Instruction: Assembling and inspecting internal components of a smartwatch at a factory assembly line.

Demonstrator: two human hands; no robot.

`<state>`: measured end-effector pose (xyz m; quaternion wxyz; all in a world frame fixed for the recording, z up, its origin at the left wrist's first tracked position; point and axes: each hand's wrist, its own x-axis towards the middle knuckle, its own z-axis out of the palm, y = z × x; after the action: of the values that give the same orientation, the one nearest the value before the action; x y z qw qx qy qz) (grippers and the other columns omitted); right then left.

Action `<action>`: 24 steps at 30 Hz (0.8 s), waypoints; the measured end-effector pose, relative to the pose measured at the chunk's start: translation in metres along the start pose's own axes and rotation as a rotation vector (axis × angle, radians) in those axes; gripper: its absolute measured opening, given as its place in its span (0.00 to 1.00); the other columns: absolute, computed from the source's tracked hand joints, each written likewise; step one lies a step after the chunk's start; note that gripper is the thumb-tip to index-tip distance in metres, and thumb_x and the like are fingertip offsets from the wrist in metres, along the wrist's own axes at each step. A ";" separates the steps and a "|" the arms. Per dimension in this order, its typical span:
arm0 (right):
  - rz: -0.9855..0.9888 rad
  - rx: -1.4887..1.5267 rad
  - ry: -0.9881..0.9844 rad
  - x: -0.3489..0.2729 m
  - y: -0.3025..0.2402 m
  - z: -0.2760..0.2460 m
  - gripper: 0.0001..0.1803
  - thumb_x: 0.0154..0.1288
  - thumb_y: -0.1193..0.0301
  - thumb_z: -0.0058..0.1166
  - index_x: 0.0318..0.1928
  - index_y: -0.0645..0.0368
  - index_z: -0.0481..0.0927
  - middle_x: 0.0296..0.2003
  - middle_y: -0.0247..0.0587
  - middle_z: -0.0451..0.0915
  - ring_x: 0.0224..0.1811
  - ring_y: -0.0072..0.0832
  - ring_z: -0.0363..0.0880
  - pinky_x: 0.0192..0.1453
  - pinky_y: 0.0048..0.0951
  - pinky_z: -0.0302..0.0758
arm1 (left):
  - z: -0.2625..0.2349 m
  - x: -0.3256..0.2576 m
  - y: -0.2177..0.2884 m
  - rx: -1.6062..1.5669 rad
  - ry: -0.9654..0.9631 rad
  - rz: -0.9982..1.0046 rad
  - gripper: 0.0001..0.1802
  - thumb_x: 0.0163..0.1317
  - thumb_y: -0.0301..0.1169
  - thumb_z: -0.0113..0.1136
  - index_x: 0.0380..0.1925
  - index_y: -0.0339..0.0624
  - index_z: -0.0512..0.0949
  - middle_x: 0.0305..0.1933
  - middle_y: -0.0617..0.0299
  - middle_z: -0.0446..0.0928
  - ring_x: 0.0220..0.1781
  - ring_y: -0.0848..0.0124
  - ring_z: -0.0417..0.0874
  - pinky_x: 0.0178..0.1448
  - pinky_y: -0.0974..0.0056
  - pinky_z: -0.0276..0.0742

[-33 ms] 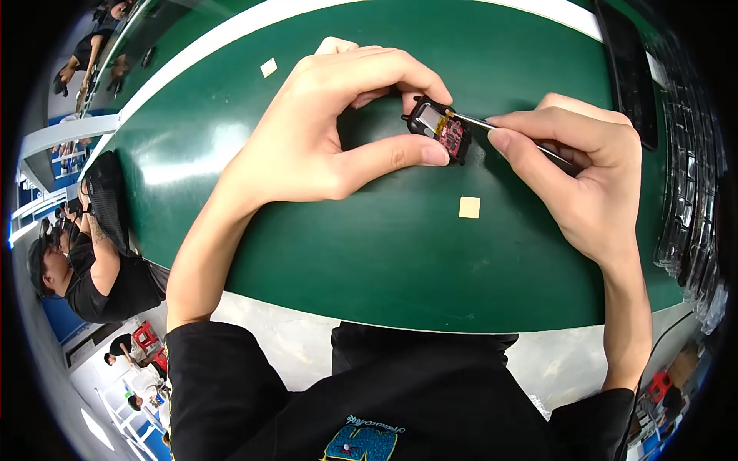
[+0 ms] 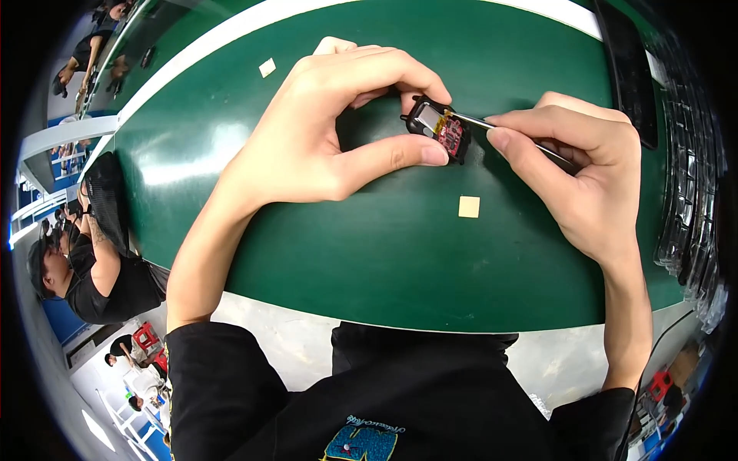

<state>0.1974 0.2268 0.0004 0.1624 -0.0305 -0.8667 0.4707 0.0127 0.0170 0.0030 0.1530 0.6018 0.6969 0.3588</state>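
Black device (image 2: 437, 125) pinched in left hand (image 2: 307, 119); right hand (image 2: 590, 169) gripping slim tool (image 2: 473, 121); shirt (image 2: 453, 407) lettered.

Green table (image 2: 369, 265) is filling the centre. One cream square (image 2: 469, 207) is lying flat toward 3 o'clock, close in; a smaller pale square (image 2: 267, 68) is lying at 11. Black flat panel (image 2: 626, 77) is sitting at 2, clear plastic trays (image 2: 684, 184) are stacking up beside it at 3. Co-worker in black cap and shirt (image 2: 115, 284) is sitting at 9, black mesh item (image 2: 106, 196) showing just above. Red stools (image 2: 144, 336) are standing at 8, another red stool (image 2: 659, 386) at 4, small and blurry. Pale floor (image 2: 269, 323) is showing toward 7.
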 end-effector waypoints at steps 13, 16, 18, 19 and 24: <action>0.001 0.010 0.005 -0.001 0.000 0.000 0.05 0.68 0.82 0.72 0.43 0.67 0.95 0.24 0.29 0.79 0.24 0.10 0.68 0.28 0.20 0.57 | 0.002 0.001 -0.002 0.021 0.002 0.032 0.27 0.49 0.34 0.85 0.51 0.42 0.90 0.41 0.65 0.88 0.35 0.71 0.68 0.46 0.63 0.65; 0.020 0.011 0.040 -0.002 -0.003 0.001 0.05 0.67 0.83 0.72 0.43 0.68 0.95 0.24 0.30 0.80 0.24 0.10 0.69 0.28 0.19 0.58 | 0.001 0.002 0.002 0.023 -0.009 -0.001 0.27 0.49 0.33 0.85 0.52 0.42 0.90 0.42 0.65 0.88 0.36 0.72 0.68 0.45 0.64 0.65; 0.011 0.030 0.071 -0.003 0.000 0.002 0.06 0.67 0.83 0.72 0.43 0.68 0.94 0.24 0.30 0.80 0.24 0.10 0.70 0.28 0.19 0.59 | 0.003 0.001 0.002 0.010 0.015 -0.016 0.27 0.49 0.32 0.85 0.52 0.42 0.90 0.42 0.65 0.88 0.36 0.73 0.69 0.45 0.65 0.64; 0.004 0.048 0.104 -0.003 0.001 0.001 0.06 0.67 0.84 0.72 0.43 0.68 0.94 0.24 0.30 0.80 0.24 0.11 0.70 0.28 0.18 0.59 | 0.004 0.001 0.002 -0.004 0.037 -0.031 0.28 0.48 0.31 0.85 0.53 0.42 0.89 0.42 0.65 0.89 0.36 0.73 0.69 0.44 0.66 0.64; -0.032 -0.021 -0.018 -0.002 -0.002 -0.003 0.07 0.67 0.85 0.70 0.45 0.68 0.94 0.26 0.31 0.81 0.24 0.11 0.71 0.28 0.18 0.59 | 0.003 0.000 0.003 -0.003 0.026 -0.055 0.30 0.48 0.29 0.85 0.55 0.41 0.89 0.43 0.65 0.89 0.37 0.74 0.69 0.43 0.67 0.64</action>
<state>0.2008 0.2273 0.0033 0.1617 -0.0140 -0.8734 0.4593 0.0167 0.0180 0.0026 0.1545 0.5776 0.7144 0.3635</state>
